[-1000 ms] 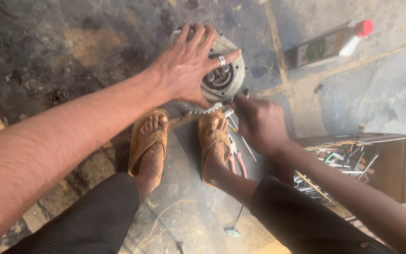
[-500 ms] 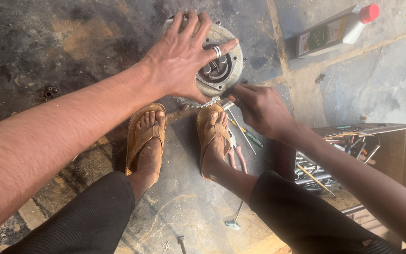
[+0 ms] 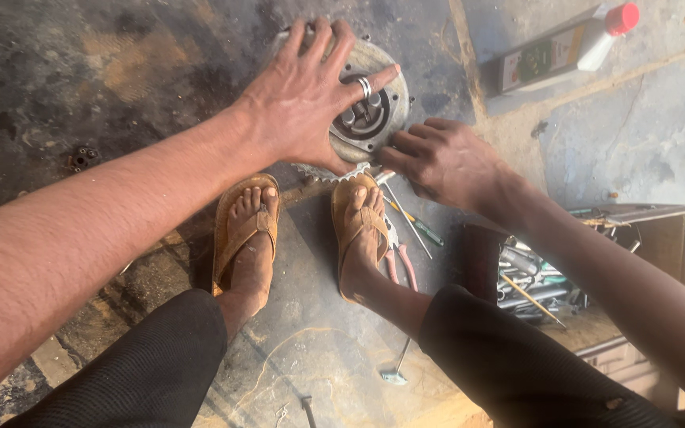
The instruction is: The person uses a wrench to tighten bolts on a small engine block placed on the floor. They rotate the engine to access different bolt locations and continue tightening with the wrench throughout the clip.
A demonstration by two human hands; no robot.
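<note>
Hub: round grey metal hub [image 3: 374,119] with toothed sprocket, lying on stained concrete floor [image 3: 120,71] before the sandalled feet.
Left hand [image 3: 303,103]: spread flat, pressing on it.
Right hand [image 3: 445,162]: fingers curled at its lower edge; grip unclear.

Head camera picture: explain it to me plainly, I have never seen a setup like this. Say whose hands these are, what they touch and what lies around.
The camera sits on a person's head and looks down at their own arms, legs and sandalled feet. No machine is at work here. The left hand, wearing a ring, lies spread flat on a round metal part on the stained concrete floor. The right hand reaches in at that part's lower edge; whether it grips anything is hidden. Beside the right foot lie pliers and a screwdriver. To the right is an open toolbox of tools, and farther off a bottle with a red cap.
</note>
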